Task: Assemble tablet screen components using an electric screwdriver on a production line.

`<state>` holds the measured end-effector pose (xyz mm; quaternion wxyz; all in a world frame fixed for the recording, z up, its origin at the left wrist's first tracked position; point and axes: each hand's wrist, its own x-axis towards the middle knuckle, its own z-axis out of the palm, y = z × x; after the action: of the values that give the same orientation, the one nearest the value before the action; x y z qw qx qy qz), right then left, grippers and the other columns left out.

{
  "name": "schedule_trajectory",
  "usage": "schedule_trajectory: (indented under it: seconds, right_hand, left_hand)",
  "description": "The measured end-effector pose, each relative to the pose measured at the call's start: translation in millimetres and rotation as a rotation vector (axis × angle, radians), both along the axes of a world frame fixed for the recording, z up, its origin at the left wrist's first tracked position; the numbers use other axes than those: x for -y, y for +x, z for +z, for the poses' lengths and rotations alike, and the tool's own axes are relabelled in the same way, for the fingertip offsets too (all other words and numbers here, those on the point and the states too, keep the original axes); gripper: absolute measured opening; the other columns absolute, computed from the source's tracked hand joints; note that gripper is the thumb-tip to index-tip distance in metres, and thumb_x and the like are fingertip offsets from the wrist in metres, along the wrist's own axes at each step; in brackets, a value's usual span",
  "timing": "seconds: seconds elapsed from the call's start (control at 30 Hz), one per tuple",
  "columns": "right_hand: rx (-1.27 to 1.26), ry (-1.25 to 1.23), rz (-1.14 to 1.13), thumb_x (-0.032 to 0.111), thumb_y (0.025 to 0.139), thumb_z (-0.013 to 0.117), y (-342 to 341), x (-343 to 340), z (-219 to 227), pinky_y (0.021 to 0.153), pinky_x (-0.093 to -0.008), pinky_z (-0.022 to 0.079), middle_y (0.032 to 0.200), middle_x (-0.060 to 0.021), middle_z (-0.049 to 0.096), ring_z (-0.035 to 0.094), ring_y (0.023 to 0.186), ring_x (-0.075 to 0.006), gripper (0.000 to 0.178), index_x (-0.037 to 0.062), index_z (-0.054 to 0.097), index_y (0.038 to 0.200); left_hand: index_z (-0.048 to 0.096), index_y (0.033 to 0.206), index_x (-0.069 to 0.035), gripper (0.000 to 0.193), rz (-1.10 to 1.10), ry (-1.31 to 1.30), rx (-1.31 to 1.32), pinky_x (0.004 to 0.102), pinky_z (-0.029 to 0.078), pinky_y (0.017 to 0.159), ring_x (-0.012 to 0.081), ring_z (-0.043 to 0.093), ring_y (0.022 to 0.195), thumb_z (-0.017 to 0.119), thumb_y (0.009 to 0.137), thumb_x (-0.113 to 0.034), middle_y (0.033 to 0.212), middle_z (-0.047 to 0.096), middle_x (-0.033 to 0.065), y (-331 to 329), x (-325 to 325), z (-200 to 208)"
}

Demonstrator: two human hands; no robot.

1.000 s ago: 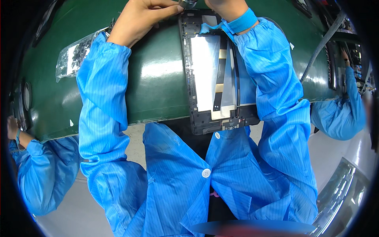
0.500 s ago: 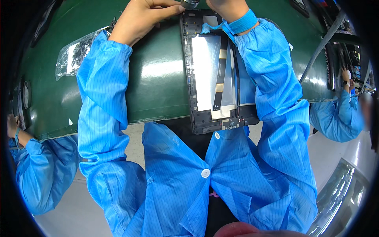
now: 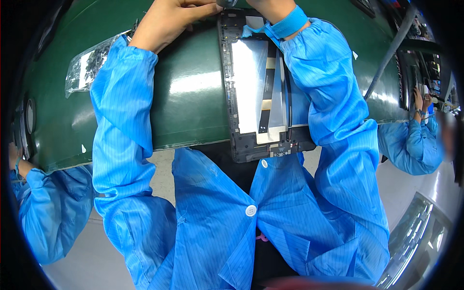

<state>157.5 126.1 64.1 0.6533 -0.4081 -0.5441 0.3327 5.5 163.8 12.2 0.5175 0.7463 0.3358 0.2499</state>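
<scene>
An opened tablet [image 3: 249, 82] lies on the green table, its near end over the front edge. Inside it show a silvery panel, a dark ribbon strip and a black cable. My left hand [image 3: 169, 21] is at the tablet's far left corner, its thumb and forefinger closed together; what they pinch is hidden. Beside those fingertips, a grey cylindrical tool [image 3: 226, 3] is cut off by the picture's top. My right hand [image 3: 270, 8] reaches over the far end of the tablet, its fingers outside the picture. A blue wrist strap [image 3: 290, 23] circles that wrist.
A clear plastic bag [image 3: 87, 67] with something dark in it lies on the green table [image 3: 188, 111], left of my left forearm. A grey bar [image 3: 390, 50] slants at the right. Co-workers in blue sleeves sit at left [image 3: 58, 208] and right [image 3: 406, 145].
The whole view has shifted slightly, so my hands and the grey tool sit higher and are cut off more. The right co-worker's hands have moved. My left fingers stay at the tablet's corner.
</scene>
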Motion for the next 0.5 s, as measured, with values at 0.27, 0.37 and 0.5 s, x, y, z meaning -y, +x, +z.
schedule_trajectory:
  seconds: [0.27,0.37,0.5]
  right_hand:
    - [-0.022,0.018,-0.012,0.013,0.090,0.064,2,-4,-3,0.041,-0.0254,0.040,0.053,-0.0040,0.059,0.056,0.044,-0.0104,0.024,-0.0010,0.066,0.071]
    - [-0.096,-0.017,-0.014,0.013,0.090,0.064,-6,1,6,0.042,-0.0259,0.042,0.055,-0.0039,0.060,0.057,0.046,-0.0104,0.021,-0.0002,0.066,0.074]
    - [-0.022,0.036,0.002,0.012,0.089,0.064,5,0,-1,0.044,-0.0267,0.045,0.059,-0.0040,0.061,0.057,0.047,-0.0109,0.016,0.0002,0.065,0.079]
  left_hand:
    - [0.077,0.104,-0.001,0.021,-0.090,0.218,-0.072,0.0243,0.042,0.059,0.0082,0.055,0.069,0.072,0.093,-0.019,0.080,0.066,0.0014,-5,-29,-32]
    - [0.076,0.104,0.000,0.021,-0.081,0.168,-0.052,0.0246,0.043,0.060,0.0081,0.055,0.070,0.072,0.093,-0.018,0.079,0.065,0.0012,-9,-29,-33]
    - [0.076,0.104,0.000,0.022,-0.067,0.172,-0.047,0.0238,0.043,0.062,0.0077,0.057,0.072,0.071,0.093,-0.018,0.082,0.067,0.0014,-1,-10,-15]
